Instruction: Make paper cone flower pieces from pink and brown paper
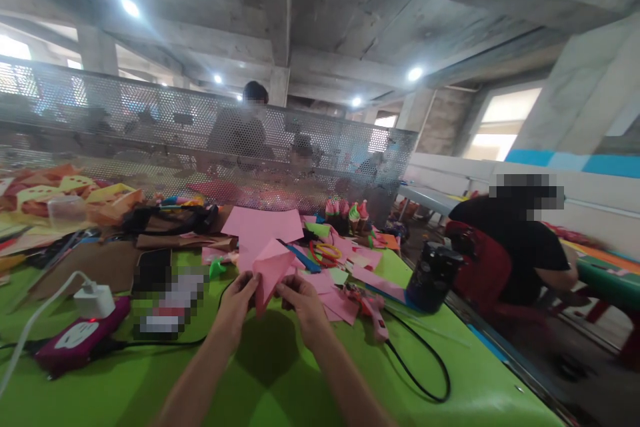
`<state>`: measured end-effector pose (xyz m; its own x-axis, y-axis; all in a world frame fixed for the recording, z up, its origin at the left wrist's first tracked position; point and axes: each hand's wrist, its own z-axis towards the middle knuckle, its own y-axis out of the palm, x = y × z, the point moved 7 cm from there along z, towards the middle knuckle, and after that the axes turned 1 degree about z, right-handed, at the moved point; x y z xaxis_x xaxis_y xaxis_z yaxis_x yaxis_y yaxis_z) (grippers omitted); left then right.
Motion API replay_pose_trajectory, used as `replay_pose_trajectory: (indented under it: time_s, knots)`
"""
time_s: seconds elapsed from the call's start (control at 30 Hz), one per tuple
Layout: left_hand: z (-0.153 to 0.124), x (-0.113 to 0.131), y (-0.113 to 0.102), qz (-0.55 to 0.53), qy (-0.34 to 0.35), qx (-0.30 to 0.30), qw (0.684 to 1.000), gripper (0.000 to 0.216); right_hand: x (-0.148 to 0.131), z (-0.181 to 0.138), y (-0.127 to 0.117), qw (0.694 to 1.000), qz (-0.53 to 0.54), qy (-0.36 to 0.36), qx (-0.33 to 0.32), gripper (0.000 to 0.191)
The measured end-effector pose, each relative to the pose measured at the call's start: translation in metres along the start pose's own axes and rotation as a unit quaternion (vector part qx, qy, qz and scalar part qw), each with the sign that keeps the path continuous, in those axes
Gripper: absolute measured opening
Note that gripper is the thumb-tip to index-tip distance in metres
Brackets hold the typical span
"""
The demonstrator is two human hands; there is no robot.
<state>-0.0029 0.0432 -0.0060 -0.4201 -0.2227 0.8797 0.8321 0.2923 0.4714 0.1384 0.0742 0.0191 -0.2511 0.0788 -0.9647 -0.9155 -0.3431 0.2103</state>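
Note:
A folded sheet of pink paper (273,265) is held up over the green table (270,393), its point turned down. My left hand (241,293) pinches its left edge between thumb and fingers. On the opposite side, my right hand (299,295) grips the lower right edge, fingers closed. Behind the folded piece lie larger pink sheets (263,221). To the right of my right hand are loose pink scraps (337,300) and a pink glue gun (374,313) with a black cable.
A purple power strip (83,337) with a white charger (94,300) lies left, near a blurred-out phone (173,303). A dark jar (434,277) stands near the right edge. Scissors (325,252) lie among scraps. A perforated metal screen (200,140) runs behind; a person (515,247) sits right.

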Motion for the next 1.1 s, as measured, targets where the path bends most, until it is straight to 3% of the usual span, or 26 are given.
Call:
replay_pose_trajectory:
  time_s: [0.47, 0.8, 1.1]
  knots:
    - [-0.001, 0.008, 0.008, 0.076, 0.059, -0.042, 0.995, 0.038, 0.01, 0.003, -0.002, 0.998, -0.054, 0.007, -0.006, 0.039]
    - [-0.001, 0.021, 0.0, 0.053, 0.082, -0.011, 0.995, 0.034, 0.009, -0.002, 0.01, 0.997, -0.06, 0.025, -0.048, 0.035]
    - [-0.007, 0.004, 0.019, 0.114, 0.041, -0.098, 0.988, 0.041, 0.001, 0.004, -0.009, 0.999, -0.026, -0.017, 0.033, 0.036]
